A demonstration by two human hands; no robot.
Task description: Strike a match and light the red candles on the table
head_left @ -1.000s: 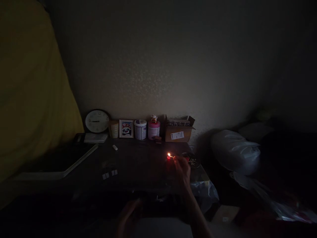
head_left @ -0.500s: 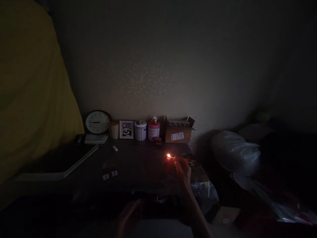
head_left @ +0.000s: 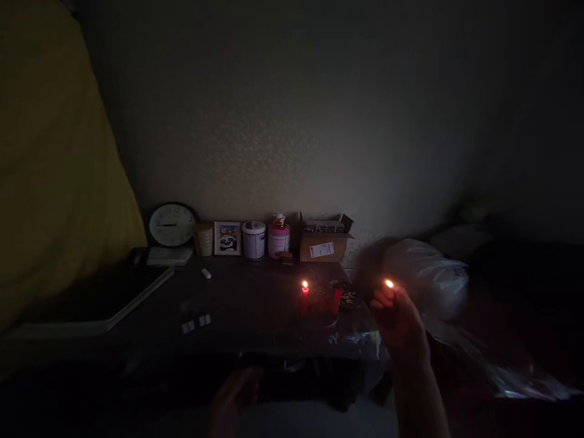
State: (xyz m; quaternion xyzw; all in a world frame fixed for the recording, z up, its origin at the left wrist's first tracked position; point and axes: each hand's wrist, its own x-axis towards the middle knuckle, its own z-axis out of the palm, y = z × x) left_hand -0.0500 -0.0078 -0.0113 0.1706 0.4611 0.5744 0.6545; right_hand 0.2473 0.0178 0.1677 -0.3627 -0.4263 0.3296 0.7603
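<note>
A red candle (head_left: 305, 299) burns with a small flame on the dark table. Just right of it stands a second red candle (head_left: 336, 299), with no flame on it. My right hand (head_left: 396, 310) is raised at the table's right edge, its fingers pinched on a burning match (head_left: 389, 284); the flame hides most of the stick. A dish of match sticks (head_left: 347, 297) lies between this hand and the candles. Low at the front, my left hand (head_left: 237, 386) is dim and blurred, and whether it holds anything cannot be made out.
Along the wall stand a round clock (head_left: 172, 224), a framed panda picture (head_left: 227, 238), two tins (head_left: 253, 239) and an open cardboard box (head_left: 323, 247). A white plastic bag (head_left: 426, 277) sits to the right. Small white pieces (head_left: 204, 320) lie on the table (head_left: 255, 304).
My right hand has moved right, away from the candle, with the burning match. The left candle keeps a flame of its own. The view has shifted slightly.
</note>
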